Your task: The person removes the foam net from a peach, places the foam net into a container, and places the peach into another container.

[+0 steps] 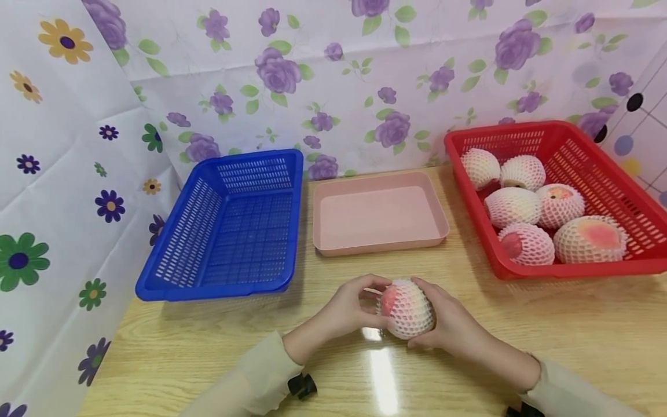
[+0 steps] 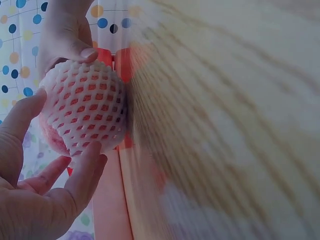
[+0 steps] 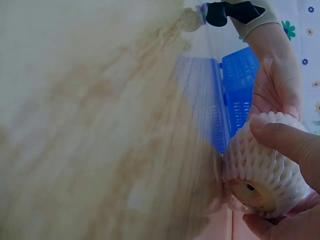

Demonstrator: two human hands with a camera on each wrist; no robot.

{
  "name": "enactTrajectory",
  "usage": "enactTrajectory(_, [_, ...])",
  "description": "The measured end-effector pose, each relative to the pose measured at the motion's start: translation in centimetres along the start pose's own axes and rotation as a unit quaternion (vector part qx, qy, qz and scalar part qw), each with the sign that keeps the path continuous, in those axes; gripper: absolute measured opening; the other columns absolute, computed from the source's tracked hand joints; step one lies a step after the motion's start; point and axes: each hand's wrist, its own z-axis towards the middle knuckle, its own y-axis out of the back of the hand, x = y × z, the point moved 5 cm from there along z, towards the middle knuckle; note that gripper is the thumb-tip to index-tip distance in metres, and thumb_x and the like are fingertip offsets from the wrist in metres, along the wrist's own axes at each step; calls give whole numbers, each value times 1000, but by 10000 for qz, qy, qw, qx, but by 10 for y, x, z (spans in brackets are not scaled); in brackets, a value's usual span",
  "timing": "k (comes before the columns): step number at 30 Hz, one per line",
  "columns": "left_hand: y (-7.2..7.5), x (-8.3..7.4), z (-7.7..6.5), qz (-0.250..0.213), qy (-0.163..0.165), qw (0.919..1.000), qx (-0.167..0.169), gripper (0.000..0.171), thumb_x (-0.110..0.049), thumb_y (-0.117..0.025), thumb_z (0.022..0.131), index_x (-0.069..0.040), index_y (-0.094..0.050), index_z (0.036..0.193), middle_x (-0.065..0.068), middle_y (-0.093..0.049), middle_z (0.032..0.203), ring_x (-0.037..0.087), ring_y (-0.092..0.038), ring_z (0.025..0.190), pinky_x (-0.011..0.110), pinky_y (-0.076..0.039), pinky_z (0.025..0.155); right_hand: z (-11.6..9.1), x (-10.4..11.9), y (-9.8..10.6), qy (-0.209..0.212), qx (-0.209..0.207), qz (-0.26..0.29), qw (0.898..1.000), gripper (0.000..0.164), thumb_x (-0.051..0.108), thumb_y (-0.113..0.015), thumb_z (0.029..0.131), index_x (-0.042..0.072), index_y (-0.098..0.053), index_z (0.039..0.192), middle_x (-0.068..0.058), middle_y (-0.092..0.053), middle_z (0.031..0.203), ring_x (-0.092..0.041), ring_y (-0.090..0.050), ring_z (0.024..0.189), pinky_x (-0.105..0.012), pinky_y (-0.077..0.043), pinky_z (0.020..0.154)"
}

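Note:
Between both hands, on or just over the table, is a round pink-and-yellow fruit (image 1: 410, 311) in a white foam net. My left hand (image 1: 350, 308) holds its left side, thumb and fingertips against the net. From the right, my right hand (image 1: 451, 319) grips it with the thumb on one side and fingers on the other. In the left wrist view the netted fruit (image 2: 87, 107) shows a bare reddish patch at its lower left. A yellowish end with a dark stem spot shows on the fruit (image 3: 262, 165) in the right wrist view.
A red basket (image 1: 500, 260) at the right holds several netted fruits (image 1: 513, 207). At the left stands a blue basket (image 1: 297, 231) with its slatted floor showing. A shallow pink tray (image 1: 380, 211) lies between them. Flowered cloth (image 1: 344, 87) hangs behind the wooden table (image 1: 208, 341).

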Motion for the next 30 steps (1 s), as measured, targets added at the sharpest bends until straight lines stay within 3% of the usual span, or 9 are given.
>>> enactTrajectory(5, [-1,2,-3,-365,-164,9992,-42,58,-1,-80,72,-4,-57,125,13,-56,126,27,-58,108,24,-55,84,-3,0,3,92,-212,-89,9997,99,24,-93,55,-4,-43,136,-20,-57,123,-35,-56,111,-54,-49,91])
enactTrajectory(10, [3,1,-5,-687,-258,9972,-108,59,-1,-78,74,-10,-56,128,8,-57,128,23,-58,108,26,-55,87,-5,3,9,430,-467,168,9978,96,23,-92,56,0,-44,136,-15,-57,123,-29,-55,111,-52,-51,89])
enactTrajectory(15, [9,-5,-5,-976,-394,9944,-48,57,1,-74,78,-5,-53,130,13,-53,131,24,-57,110,30,-55,87,-4,4,15,819,-696,900,9901,95,18,-91,60,6,-41,139,-11,-52,132,-7,-48,119,-22,-44,100])
enactTrajectory(18, [11,-9,-7,-1141,-450,9925,0,57,2,-73,79,-2,-50,132,17,-50,132,27,-56,113,31,-55,88,-3,6,16,1125,-685,1709,9764,94,6,-89,61,5,-39,141,-8,-48,134,1,-44,120,-8,-37,99])
enactTrajectory(23, [14,-15,-9,-1201,-457,9917,59,58,3,-72,80,-3,-49,133,15,-48,135,28,-54,118,31,-53,92,-1,11,19,1571,-618,2486,9538,95,-10,-84,59,-4,-37,140,1,-45,133,-3,-45,120,-10,-42,97])
enactTrajectory(30, [16,-21,-12,-1172,-650,9909,121,58,5,-72,79,1,-48,132,18,-47,136,34,-51,119,31,-53,93,-1,10,19,1503,-668,2501,9541,92,-10,-84,58,-2,-42,140,12,-47,138,1,-44,124,-10,-41,98])
